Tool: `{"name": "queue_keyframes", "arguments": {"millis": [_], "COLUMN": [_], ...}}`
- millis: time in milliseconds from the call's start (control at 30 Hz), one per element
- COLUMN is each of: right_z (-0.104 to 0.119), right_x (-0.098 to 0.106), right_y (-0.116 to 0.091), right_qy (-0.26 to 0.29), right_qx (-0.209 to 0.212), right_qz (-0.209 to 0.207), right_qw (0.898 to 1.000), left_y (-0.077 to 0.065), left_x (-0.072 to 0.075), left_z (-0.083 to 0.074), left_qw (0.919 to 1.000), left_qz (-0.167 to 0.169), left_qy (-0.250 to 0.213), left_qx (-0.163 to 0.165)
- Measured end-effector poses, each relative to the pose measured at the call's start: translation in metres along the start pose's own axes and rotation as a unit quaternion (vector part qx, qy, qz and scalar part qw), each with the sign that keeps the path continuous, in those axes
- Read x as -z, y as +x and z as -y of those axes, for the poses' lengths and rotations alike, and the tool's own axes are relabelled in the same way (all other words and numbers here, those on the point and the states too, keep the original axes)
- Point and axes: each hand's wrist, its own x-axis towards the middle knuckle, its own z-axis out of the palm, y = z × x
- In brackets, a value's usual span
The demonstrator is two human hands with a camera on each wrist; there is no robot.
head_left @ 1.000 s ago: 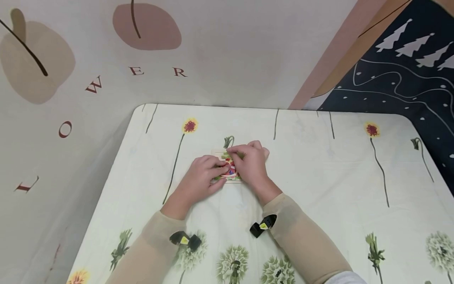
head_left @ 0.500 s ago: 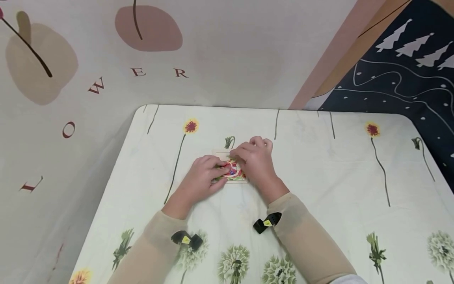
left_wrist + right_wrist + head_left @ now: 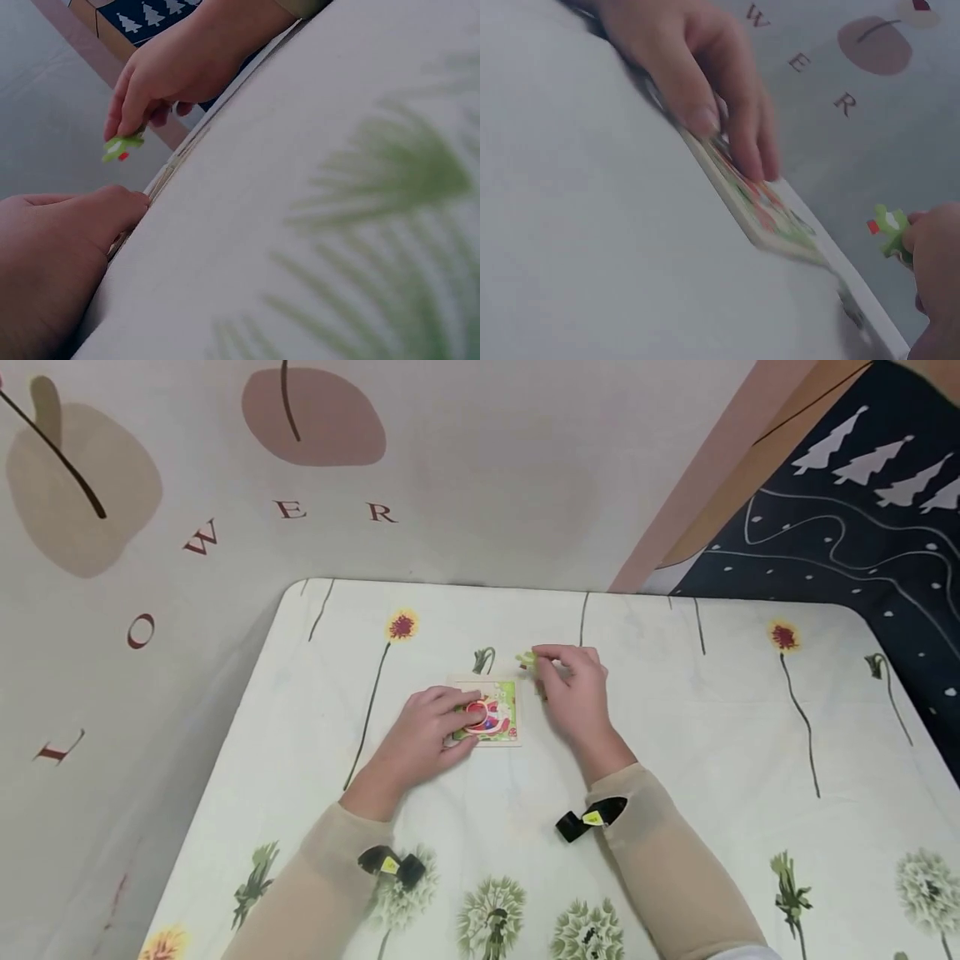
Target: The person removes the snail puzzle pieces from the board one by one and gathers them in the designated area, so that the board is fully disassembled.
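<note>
A small square jigsaw puzzle (image 3: 506, 714) in a pale wooden tray lies flat on the table, its picture red, green and white. My left hand (image 3: 431, 727) rests over its left part, fingers extended across the picture and thumb by the near edge. Off the tray's upper right corner, my right hand (image 3: 576, 689) pinches a green jigsaw piece (image 3: 526, 660) between thumb and fingers. In the right wrist view that piece (image 3: 889, 223) shows white and red patches and is held above the table. A pale area shows at the picture's top; my left fingers cover part of the rest.
A white cloth printed with flowers and stems covers the table (image 3: 697, 718). Behind its far edge stands a pale wall (image 3: 510, 502) with printed letters; a dark panel with white trees (image 3: 847, 527) is at the right.
My right hand has moved from the puzzle's top to the right, lifting the green jigsaw piece away and uncovering the tray's right side. My left hand has stayed on the puzzle.
</note>
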Motion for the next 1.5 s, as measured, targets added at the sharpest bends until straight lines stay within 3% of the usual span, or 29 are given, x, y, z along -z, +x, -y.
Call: {"name": "queue_keyframes", "arguments": {"millis": [133, 400, 633, 967, 1500], "right_z": [-0.012, -0.035, -0.037, -0.041, -0.041], "right_x": [0.022, 0.054, 0.053, 0.051, 0.048], "right_y": [-0.001, -0.001, 0.001, 0.001, -0.002], "right_qy": [0.014, -0.010, -0.053, -0.104, -0.149], "right_qx": [-0.052, -0.081, -0.023, 0.019, 0.028], "right_qz": [0.013, 0.062, 0.107, 0.089, 0.091], "right_qw": [0.998, 0.995, 0.993, 0.990, 0.984], "left_y": [0.000, 0.000, -0.002, -0.002, -0.002], "left_x": [-0.001, -0.001, -0.003, -0.002, -0.004], "left_z": [-0.001, 0.001, 0.003, 0.000, 0.002], "left_qw": [0.9999, 0.9998, 0.9990, 0.9981, 0.9982], "left_qz": [0.010, 0.008, -0.014, 0.003, 0.002], "left_qy": [-0.003, -0.015, -0.039, -0.048, -0.045], "left_qx": [0.008, 0.014, 0.015, 0.039, 0.039]}}
